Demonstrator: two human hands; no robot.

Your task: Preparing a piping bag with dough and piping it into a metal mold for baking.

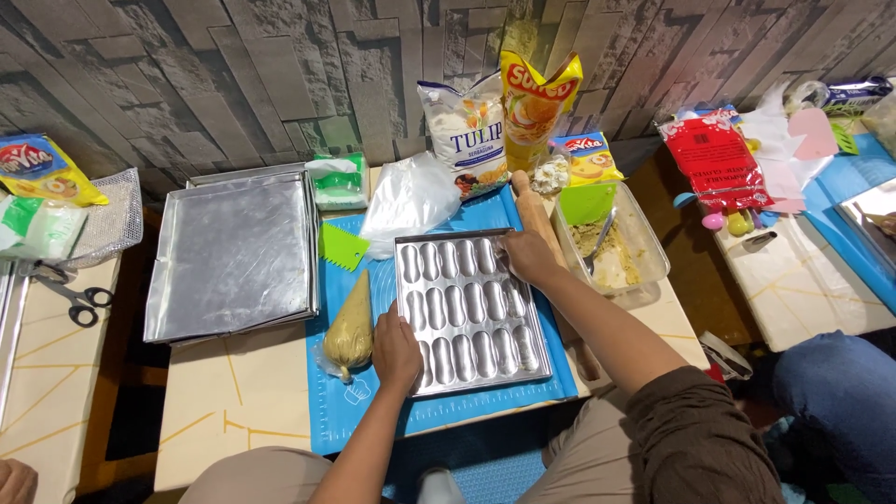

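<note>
Mould tray [471,313], a metal sheet pressed with rows of oval hollows, lies flat on the blue mat [523,210] in the middle of the low table [233,401], square to the person. All its hollows look empty. The left hand [397,353] lies palm-down on the near left corner, fingers together over the rim, which looks like steadying it. The right hand [528,257] grips the far right corner, fingers curled at the edge; a hold at opposite corners would keep the tray from sliding or let it be squared up.

Left of the mat sits a stack of plain flat baking trays [233,254], nothing on the top one. Behind the right hand stands a clear tub [618,245] with a lump of yellowish dough low inside, a spoon [597,245] stuck in it and a green scraper [586,203] leaning at the back. A rolling pin [534,210] lies between tub and mould tray.

Beside the left hand lies a piping bag [350,329] full of tan dough, tip toward the person, within easy reach. A second green scraper [341,247] and a crumpled clear bag [406,201] lie further back, and flour and other packets [504,117] stand against the wall. Scissors [79,301] lie on the table to the far left.
</note>
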